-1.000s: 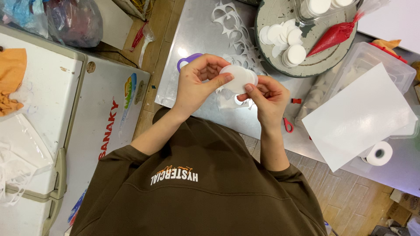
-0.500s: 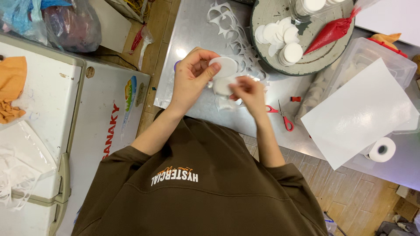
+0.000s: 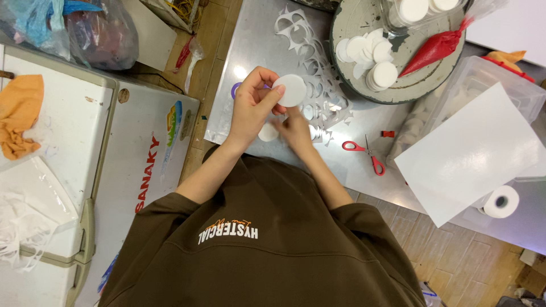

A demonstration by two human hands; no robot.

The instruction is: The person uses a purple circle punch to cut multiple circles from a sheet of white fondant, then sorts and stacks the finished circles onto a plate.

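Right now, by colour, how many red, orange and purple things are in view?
Red: 3, the red-handled scissors, the red piping bag and the small red clip.
Orange: 2, the orange cloth on the chest freezer and an orange cloth behind the plastic tub.
Purple: 1, a purple ring partly hidden behind the left hand.
Total: 6

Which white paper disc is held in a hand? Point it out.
The white disc pinched in the left hand, raised above the table; the other discs lie piled on the round grey tray.

A steel table [image 3: 239, 51] and white freezer [image 3: 68, 136] on wooden floor [image 3: 455, 250].
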